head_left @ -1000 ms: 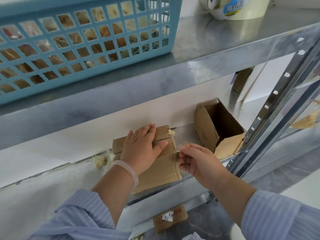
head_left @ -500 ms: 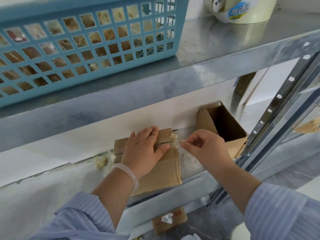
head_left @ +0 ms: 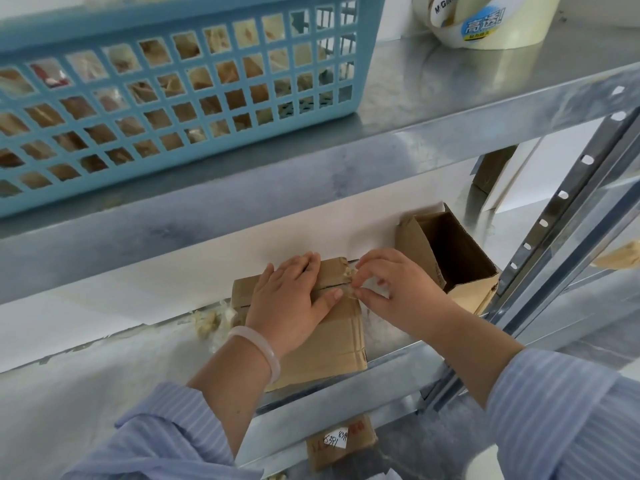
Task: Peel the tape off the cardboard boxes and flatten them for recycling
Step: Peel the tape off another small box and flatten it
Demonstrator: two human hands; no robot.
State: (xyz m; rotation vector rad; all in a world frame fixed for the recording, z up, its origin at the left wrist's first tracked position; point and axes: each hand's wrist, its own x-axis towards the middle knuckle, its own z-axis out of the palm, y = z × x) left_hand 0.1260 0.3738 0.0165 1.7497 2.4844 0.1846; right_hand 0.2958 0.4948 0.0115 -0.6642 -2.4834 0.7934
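Note:
A flattened brown cardboard box (head_left: 329,344) lies on the lower metal shelf (head_left: 363,386). My left hand (head_left: 291,299) presses flat on its upper part, fingers straight, thumb along the flap seam. My right hand (head_left: 398,289) is at the box's upper right corner and pinches a strip of clear tape (head_left: 349,289) that runs off the seam. An open, upright cardboard box (head_left: 446,254) stands just right of my right hand.
Crumpled tape scraps (head_left: 207,323) lie left of the flat box. A blue plastic basket (head_left: 180,98) with scraps and a tape roll (head_left: 485,22) sit on the upper shelf. The perforated steel upright (head_left: 561,209) stands at the right. A labelled cardboard piece (head_left: 341,441) lies below.
My right hand moved from the box's right edge up to its top right corner, drawing the clear tape strip along. My left hand stayed pressed on the box.

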